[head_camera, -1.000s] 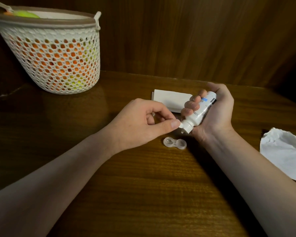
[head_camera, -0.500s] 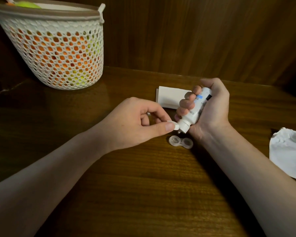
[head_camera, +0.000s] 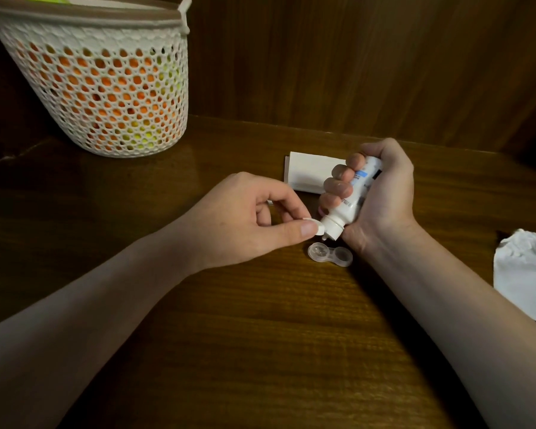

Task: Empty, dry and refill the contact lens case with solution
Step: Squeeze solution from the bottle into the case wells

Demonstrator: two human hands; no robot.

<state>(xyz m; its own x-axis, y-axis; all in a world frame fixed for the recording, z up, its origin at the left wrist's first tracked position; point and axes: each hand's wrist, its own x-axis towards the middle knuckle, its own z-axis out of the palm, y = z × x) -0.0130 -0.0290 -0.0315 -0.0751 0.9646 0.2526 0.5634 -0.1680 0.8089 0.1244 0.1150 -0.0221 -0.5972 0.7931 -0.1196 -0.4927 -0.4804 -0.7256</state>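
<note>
A clear two-well contact lens case [head_camera: 330, 254] lies open on the wooden table. My right hand [head_camera: 381, 196] grips a small white solution bottle [head_camera: 350, 202], tilted nozzle-down just above the case's left well. My left hand [head_camera: 248, 221] pinches the bottle's white flip cap [head_camera: 314, 227] between thumb and forefinger, holding it open beside the nozzle. The case's lids are not visible.
A white mesh basket [head_camera: 112, 88] holding orange and yellow things stands at the back left. A white box [head_camera: 310, 174] lies behind my hands. A crumpled white tissue [head_camera: 526, 274] rests at the right edge. A wooden wall rises behind the table.
The flip cap has come open under my left thumb. The bottle has tipped steeper, its nozzle now lower and right above the case's left well.
</note>
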